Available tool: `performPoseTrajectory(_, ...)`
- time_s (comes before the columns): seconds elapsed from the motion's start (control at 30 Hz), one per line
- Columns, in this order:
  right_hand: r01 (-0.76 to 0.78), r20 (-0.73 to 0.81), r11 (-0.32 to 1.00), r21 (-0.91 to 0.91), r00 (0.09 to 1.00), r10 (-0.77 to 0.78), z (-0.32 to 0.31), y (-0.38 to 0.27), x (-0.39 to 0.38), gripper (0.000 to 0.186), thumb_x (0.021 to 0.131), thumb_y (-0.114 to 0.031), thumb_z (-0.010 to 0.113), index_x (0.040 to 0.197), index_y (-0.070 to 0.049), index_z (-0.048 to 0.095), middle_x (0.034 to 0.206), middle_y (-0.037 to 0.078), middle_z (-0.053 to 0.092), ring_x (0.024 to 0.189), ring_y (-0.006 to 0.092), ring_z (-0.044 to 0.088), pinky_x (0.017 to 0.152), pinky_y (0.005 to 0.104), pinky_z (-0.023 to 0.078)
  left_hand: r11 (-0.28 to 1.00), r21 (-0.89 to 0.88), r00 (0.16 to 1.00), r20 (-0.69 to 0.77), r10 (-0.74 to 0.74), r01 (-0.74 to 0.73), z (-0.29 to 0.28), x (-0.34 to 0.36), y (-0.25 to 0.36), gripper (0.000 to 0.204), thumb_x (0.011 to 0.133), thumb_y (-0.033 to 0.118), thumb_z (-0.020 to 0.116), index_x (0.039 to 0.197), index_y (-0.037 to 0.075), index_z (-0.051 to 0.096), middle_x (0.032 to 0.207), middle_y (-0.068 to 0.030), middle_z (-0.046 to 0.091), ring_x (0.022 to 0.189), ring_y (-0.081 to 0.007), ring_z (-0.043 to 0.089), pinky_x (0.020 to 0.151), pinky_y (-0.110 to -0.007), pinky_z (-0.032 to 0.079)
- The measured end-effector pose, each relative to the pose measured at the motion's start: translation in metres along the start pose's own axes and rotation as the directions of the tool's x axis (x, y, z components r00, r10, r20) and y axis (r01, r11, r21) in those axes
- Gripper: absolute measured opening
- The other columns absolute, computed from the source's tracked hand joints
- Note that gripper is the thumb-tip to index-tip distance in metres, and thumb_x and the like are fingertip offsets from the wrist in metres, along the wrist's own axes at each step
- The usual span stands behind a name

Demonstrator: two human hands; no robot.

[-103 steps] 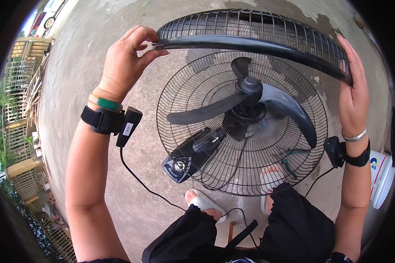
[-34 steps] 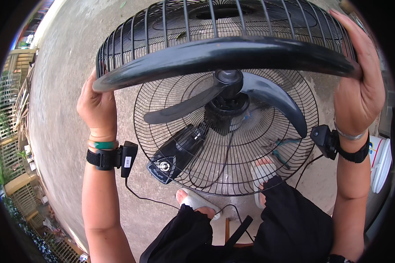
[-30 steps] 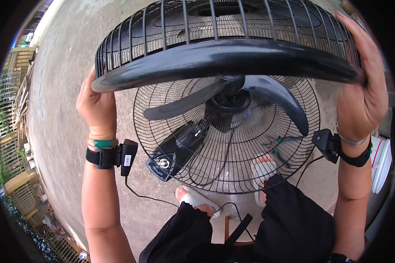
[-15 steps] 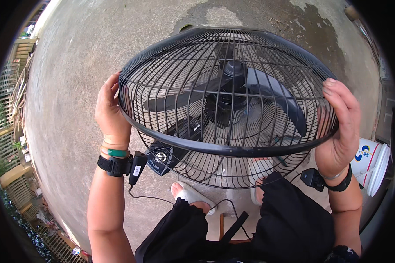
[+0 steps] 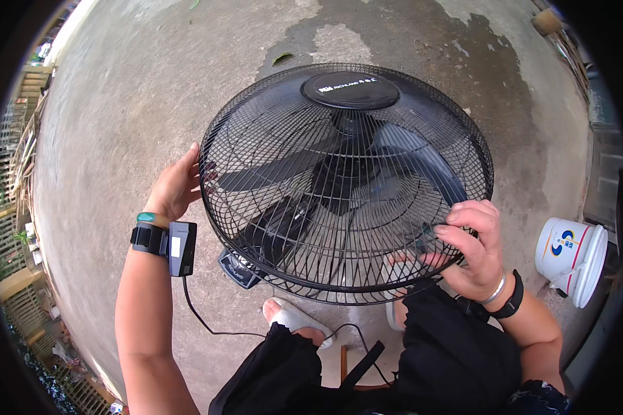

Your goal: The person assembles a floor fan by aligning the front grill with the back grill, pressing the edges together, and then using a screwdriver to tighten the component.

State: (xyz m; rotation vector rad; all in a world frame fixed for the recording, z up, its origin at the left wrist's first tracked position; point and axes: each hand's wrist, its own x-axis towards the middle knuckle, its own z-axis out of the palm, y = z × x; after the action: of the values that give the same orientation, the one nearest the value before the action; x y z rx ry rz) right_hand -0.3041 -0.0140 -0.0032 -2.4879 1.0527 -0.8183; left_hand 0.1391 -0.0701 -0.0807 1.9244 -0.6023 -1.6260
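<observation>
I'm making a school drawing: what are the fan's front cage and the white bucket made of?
The front cage looks like metal with a slightly shiny black coating: thin, evenly curved bars. The white bucket is probably plastic: smooth, with a moulded-looking lid.

One left hand (image 5: 175,185) and one right hand (image 5: 476,241) make two hands. There is one fan (image 5: 331,185) with two guards (image 5: 346,207), one badge (image 5: 351,90), one control box (image 5: 239,270) and at least two blades (image 5: 277,171); the full number of blades cannot be told. Also counted: two slippers (image 5: 294,319), two trouser legs (image 5: 270,366), two wrist straps (image 5: 147,238), one green bangle (image 5: 151,218), one silver bangle (image 5: 493,289), one bucket (image 5: 564,250) and two leaves (image 5: 282,59).
</observation>
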Motion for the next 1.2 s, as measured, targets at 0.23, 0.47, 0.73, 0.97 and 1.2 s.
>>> performPoseTrajectory(0.23,0.062,0.122,0.994,0.095,0.990,-0.073,-0.001,0.011,-0.002,0.044,0.063,-0.021,0.071,0.103,-0.010,0.060,0.102,0.006,0.049,0.095,0.0248,0.050,0.077,0.0356,0.036,0.993,0.116,0.996,-0.077,0.042,-0.033,0.019,0.007,-0.005,0.033,0.091,0.019,0.038,0.121,0.008,0.048,0.090,0.0006,0.060,0.073,-0.0074,0.057,0.060,-0.022,0.047)
performPoseTrajectory(0.47,-0.297,-0.078,0.936,0.192,0.946,0.316,-0.025,0.043,-0.003,0.034,0.077,-0.017,0.059,0.106,0.001,0.054,0.108,0.014,0.051,0.102,0.0251,0.049,0.089,0.0339,0.037,0.979,0.203,0.989,-0.143,0.036,-0.006,0.026,0.004,0.002,0.032,0.091,0.015,0.037,0.119,0.004,0.048,0.085,0.0013,0.061,0.065,-0.0060,0.056,0.055,-0.020,0.047)
performPoseTrajectory(0.73,-0.842,0.234,0.163,0.515,0.321,0.918,-0.013,0.196,-0.008,0.069,0.086,-0.050,0.046,0.131,0.001,0.033,0.131,0.017,0.039,0.122,0.0254,0.036,0.101,0.0367,0.028,0.953,0.303,0.991,-0.128,0.047,-0.006,0.029,0.015,0.005,0.029,0.089,0.014,0.038,0.113,0.007,0.051,0.084,0.0032,0.058,0.069,-0.0061,0.053,0.060,-0.020,0.041)
performPoseTrajectory(0.97,-0.788,0.602,-0.072,0.611,0.405,0.688,0.008,0.224,-0.013,0.045,0.092,-0.038,0.043,0.122,-0.004,0.047,0.123,0.003,0.049,0.112,0.0148,0.043,0.100,0.0311,0.029,0.967,0.254,0.997,-0.072,0.006,0.012,0.025,0.029,0.012,0.045,0.078,-0.001,0.033,0.121,0.004,0.045,0.096,0.0006,0.057,0.080,-0.0080,0.051,0.070,-0.024,0.040)
performPoseTrajectory(1.2,-0.840,0.690,-0.077,0.537,0.385,0.612,-0.012,0.240,0.012,0.058,0.089,-0.045,0.044,0.133,-0.009,0.033,0.138,0.001,0.030,0.121,0.0176,0.035,0.101,0.0346,0.028,0.998,0.020,0.984,0.172,0.049,-0.053,0.002,0.061,0.017,0.055,0.076,-0.001,0.030,0.130,0.000,0.036,0.115,-0.0058,0.053,0.098,-0.0157,0.051,0.086,-0.028,0.039)
